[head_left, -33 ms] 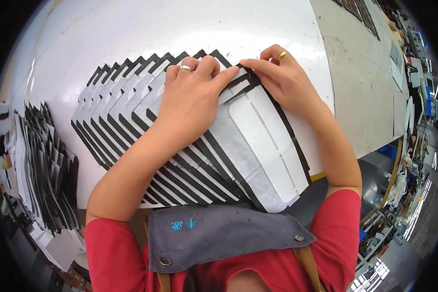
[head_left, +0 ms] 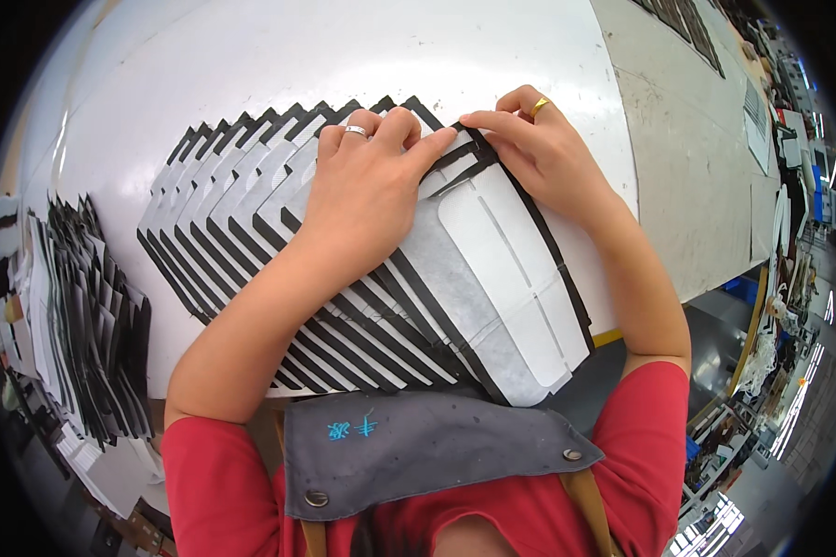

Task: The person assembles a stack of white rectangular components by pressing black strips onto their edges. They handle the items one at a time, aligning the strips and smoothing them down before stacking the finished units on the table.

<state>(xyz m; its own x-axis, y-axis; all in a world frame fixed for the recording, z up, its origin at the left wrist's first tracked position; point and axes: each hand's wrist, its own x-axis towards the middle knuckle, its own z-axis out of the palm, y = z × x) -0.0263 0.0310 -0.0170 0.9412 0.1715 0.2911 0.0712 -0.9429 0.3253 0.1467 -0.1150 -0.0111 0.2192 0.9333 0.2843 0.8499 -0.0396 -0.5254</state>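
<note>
A: Nothing has moved since the earlier frame; both hands are where they were on the top piece.

B: Geometry?

A: Top piece is a grey-white fabric panel with black edging, capping the fanned stack on the white table. Long axis runs from far-left to near-right. Its far corner sits directly under the fingertips.

B: Hands?

A: Left hand lies flat, fingers extended, pressing. Right hand has its fingers curled onto the corner's black edge; pinching or just pressing, can't tell. Right is nearer the corner.

B: Counts?

A: Roughly a dozen panels fanned; second pile left.
</note>
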